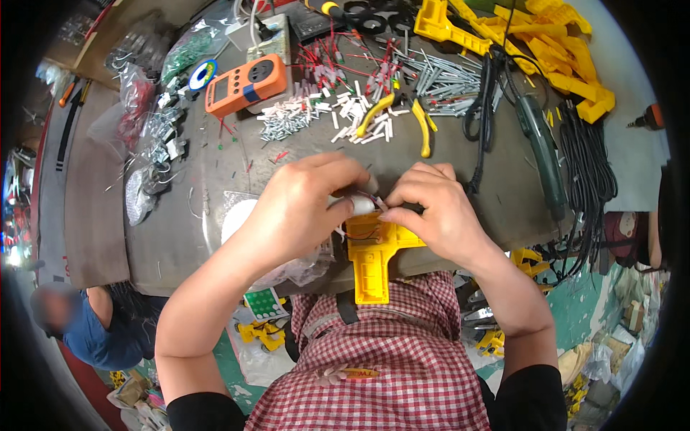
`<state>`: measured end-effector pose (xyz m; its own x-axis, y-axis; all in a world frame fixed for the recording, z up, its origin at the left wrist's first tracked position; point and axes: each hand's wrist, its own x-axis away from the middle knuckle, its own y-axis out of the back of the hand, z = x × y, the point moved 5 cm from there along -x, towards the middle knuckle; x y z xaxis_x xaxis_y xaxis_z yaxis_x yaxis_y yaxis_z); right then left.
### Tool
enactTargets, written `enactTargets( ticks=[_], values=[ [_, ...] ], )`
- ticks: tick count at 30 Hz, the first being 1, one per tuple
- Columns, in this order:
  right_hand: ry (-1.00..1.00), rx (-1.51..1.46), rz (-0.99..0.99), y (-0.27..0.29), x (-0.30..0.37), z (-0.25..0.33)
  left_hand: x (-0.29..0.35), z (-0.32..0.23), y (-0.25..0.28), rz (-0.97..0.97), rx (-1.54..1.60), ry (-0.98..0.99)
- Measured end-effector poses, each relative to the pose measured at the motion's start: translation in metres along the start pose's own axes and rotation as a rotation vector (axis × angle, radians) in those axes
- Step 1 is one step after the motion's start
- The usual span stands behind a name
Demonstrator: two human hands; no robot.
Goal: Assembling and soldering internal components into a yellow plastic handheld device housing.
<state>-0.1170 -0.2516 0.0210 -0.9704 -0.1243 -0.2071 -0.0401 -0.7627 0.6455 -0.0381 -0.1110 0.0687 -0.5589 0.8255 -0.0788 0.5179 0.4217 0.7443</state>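
Both hands [305,205] [435,208] in pinches on wiring [377,201]

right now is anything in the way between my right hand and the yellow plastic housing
Nothing visible: in this view your right hand overlaps the edge of the yellow plastic housing, and the yellow-handled pliers lie beyond the hand.

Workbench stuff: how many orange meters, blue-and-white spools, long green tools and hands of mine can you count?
Orange meter: 1
Blue-and-white spool: 1
Long green tool: 1
Hands: 2, left hand and right hand
Total: 5
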Motion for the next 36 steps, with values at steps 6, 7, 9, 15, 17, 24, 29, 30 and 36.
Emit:
enactTargets(
  ticks=[6, 7, 9, 15, 17, 24, 29, 30, 36],
  values=[
    [-0.07, -0.178, -0.007, 0.005, -0.01, 0.011, 0.01, -0.002, -0.008, -0.155, -0.03, -0.084],
    [-0.059, -0.127, -0.028, 0.005, -0.01, 0.012, 0.009, -0.001, -0.01, -0.169, -0.012, -0.069],
    [-0.033, -0.094, -0.023, 0.005, -0.01, 0.015, 0.012, 0.008, -0.006, -0.211, 0.053, -0.023],
    [-0.193, -0.306, -0.058, 0.007, -0.013, 0.02, 0.068, 0.157, 0.096, -0.638, -0.426, 0.452],
    [-0.193, -0.356, -0.073, 0.008, -0.016, 0.024, 0.097, 0.192, 0.118, -0.574, -0.981, 0.498],
    [-0.112, -0.261, -0.065, 0.023, -0.031, 0.036, 0.105, 0.159, 0.113, -0.395, -0.658, 0.418],
    [-0.047, -0.291, 0.199, -0.01, -0.088, 0.081, 0.137, 0.089, 0.08, -0.456, -0.007, 0.421],
    [-0.059, -0.326, 0.319, -0.03, -0.104, 0.082, 0.139, 0.078, 0.074, -0.488, 0.034, 0.401],
    [0.086, -0.098, 0.317, -0.096, -0.153, 0.103, 0.138, 0.03, 0.048, -0.571, -0.214, 0.18]
  ],
)
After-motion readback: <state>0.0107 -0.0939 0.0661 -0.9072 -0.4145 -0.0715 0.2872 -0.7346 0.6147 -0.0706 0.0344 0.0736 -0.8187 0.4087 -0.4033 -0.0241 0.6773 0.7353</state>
